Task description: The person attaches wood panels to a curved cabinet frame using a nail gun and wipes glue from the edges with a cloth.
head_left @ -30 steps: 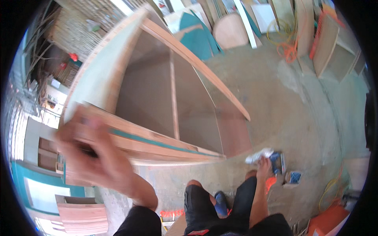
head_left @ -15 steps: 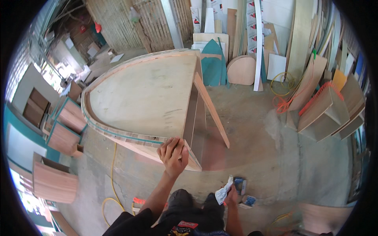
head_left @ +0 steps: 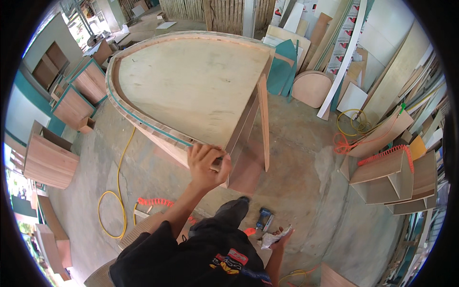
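Observation:
A large half-oval wooden panel (head_left: pixel 191 86) stands raised on wooden legs in front of me. Along its curved rim runs a thin teal line (head_left: pixel 143 122). At the rim's near end, by the straight side's corner, my left hand (head_left: pixel 208 165) is closed with curled fingers against the wood. Whatever lies between those fingers is hidden. Low beside my body, my right hand (head_left: pixel 285 235) is closed on a crumpled white packet (head_left: pixel 272 240), whose contents I cannot see. A blue power tool (head_left: pixel 264 217) rests on the floor near that hand.
A slanted wooden leg (head_left: pixel 264 124) juts from the panel's right side. Yellow hose (head_left: pixel 119 182) and a coiled orange hose (head_left: pixel 155 201) cross the floor at left. Wooden cabinets (head_left: pixel 52 155) line the left; an open shelf unit (head_left: pixel 385 179) and leaning boards (head_left: pixel 354 52) stand right.
My view has tipped further down and I stand closer to the panel, one leg forward. My left hand stays at the rim's near corner. The right hand still holds the white packet.

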